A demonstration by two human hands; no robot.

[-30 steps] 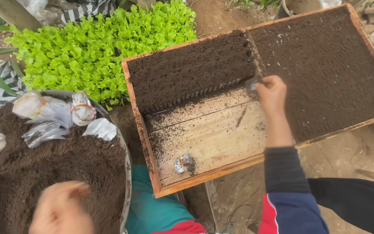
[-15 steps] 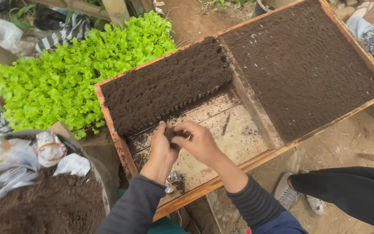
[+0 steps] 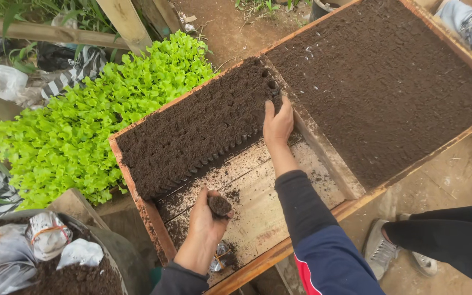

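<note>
Across the top right, a big wooden frame [image 3: 468, 57] w/ a flat bed of dark, fine-crumbed soil [image 3: 389, 82] fills most of the view; a wooden divider [image 3: 323, 147] splits it from the smaller left bay. Next largest is the patch of bright green leafy seedlings [image 3: 83, 125], soft and crinkled, just beside the frame's left edge. Inside the left bay sits a block of pressed soil cells [image 3: 198, 125], ribbed along its near edge, resting on bare pale planks [image 3: 258, 196] dusted w/ loose dirt. At bottom left, a tub of dark soil [image 3: 66, 276] holds crumpled white bags [image 3: 47, 235]. Right hand [image 3: 277, 124] lies flat, fingers together, against the block's right end, pressing or steadying it, not closed around anything. Left hand [image 3: 206, 218] is cupped, grip curled round a small clod of soil [image 3: 219, 205] held just above the planks, near the block's front row. That clod looks light, damp and crumbly: it would prob. break under a tight squeeze, so a loose cradle from below w/ fingertips at the sides suits it better than a pinch. The pressed block seems firm yet fragile at its edges; support along the whole side, not a corner. A small shiny scrap near the left wrist can't be identified, possibly a wrapper.
</note>
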